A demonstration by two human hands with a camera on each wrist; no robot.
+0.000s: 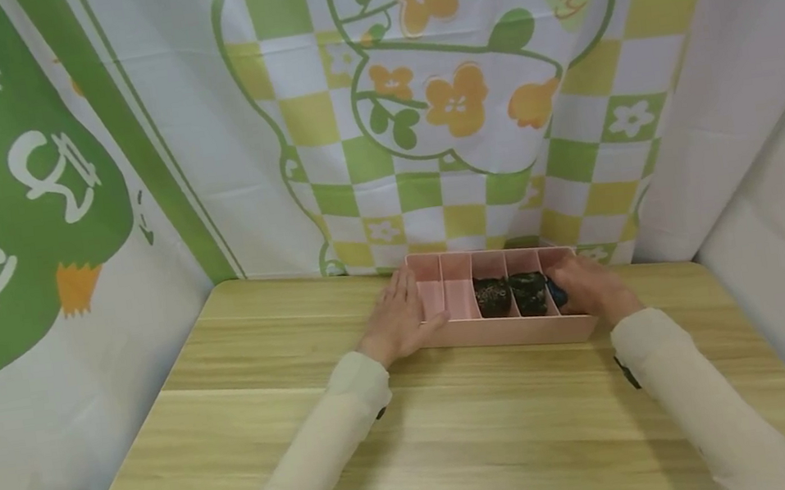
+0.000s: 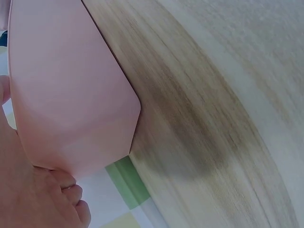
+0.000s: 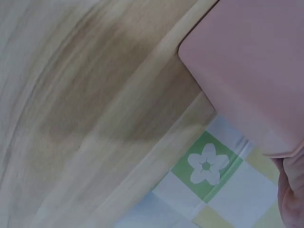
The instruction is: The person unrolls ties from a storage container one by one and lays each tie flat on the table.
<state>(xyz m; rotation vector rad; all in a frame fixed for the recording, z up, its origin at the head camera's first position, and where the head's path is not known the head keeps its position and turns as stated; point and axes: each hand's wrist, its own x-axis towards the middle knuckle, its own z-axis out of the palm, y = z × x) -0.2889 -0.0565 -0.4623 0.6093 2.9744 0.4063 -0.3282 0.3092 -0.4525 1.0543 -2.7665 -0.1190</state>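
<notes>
Item: a long, shallow pink plastic organiser tray with five compartments set side by side, standing at the far edge of the pale wood-grain tabletop, close against the white, green and yellow checked flower-print cloth backdrop. Contents: two dark, speckled rolled fabric bundles in the third and fourth compartments from the left; a small dark blue item at the rightmost compartment, mostly hidden under the hand; the two left compartments show only pink floor. Handling, as judged: thin moulded walls, stiff but light, smooth and likely to slide on the wood; little risk of breakage; best taken at both short ends. Position of hands: the left hand lies against the left end wall, thumb along the front edge, fingers fairly straight, resting rather than gripping. The right hand covers the right end, fingers curled over the rim toward the blue item; whether it pinches that item or the wall cannot be told. The hands are well apart, with the tray between them.
</notes>
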